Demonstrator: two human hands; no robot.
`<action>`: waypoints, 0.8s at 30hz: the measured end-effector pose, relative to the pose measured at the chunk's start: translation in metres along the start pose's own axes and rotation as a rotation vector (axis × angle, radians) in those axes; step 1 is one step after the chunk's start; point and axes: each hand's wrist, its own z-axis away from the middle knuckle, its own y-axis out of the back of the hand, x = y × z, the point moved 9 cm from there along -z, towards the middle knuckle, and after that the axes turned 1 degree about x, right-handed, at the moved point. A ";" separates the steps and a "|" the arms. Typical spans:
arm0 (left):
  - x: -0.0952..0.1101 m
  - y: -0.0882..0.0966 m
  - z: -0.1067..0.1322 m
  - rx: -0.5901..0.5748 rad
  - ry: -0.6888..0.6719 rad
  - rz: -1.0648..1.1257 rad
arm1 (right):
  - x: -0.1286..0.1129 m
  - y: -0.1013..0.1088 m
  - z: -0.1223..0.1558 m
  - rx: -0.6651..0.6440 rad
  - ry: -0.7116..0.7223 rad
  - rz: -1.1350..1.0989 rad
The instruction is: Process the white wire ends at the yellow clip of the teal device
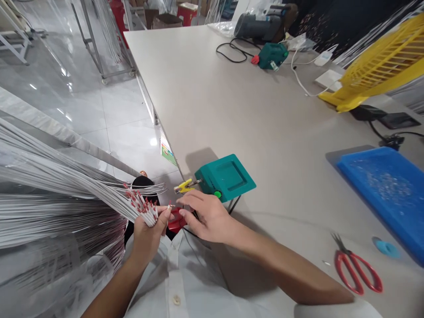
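Note:
My left hand (149, 232) is closed round a thick bundle of white wires (66, 185) with red-tipped ends (142, 206), held just off the table's near-left edge. My right hand (207, 216) reaches toward those ends, its thumb and fingers pinched near a single small wire tip (170, 206). Right behind the right hand stands a small teal box (225, 176) with a green button and a yellow clip (183, 186) on its left side. A red part (175, 223) lies under my fingers.
Red-handled scissors (356, 267) lie at the near right beside a blue tray (384, 190) of tiny parts and a blue cap (386, 247). A yellow basket (380, 66), a second teal device (272, 55), cables and a dark machine (261, 24) sit at the far end of the beige table (248, 110).

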 end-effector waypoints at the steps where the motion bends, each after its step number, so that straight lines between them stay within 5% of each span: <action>1: 0.001 -0.001 0.000 -0.010 -0.003 -0.002 | 0.003 0.002 -0.001 0.028 -0.066 -0.055; 6: 0.004 -0.009 -0.001 -0.113 -0.001 -0.090 | -0.005 -0.007 -0.008 -0.006 -0.001 -0.107; 11: 0.007 -0.009 0.000 -0.096 -0.038 -0.180 | -0.018 -0.018 -0.009 -0.094 0.219 0.264; 15: 0.007 -0.004 0.000 -0.017 -0.037 -0.201 | -0.010 -0.020 -0.011 -0.185 0.093 0.263; 18: 0.006 -0.003 0.000 -0.034 -0.050 -0.195 | 0.005 -0.023 -0.012 -0.247 -0.116 -0.036; 24: 0.009 -0.003 0.001 -0.088 -0.140 -0.168 | 0.025 -0.066 0.011 -0.489 -0.700 -1.116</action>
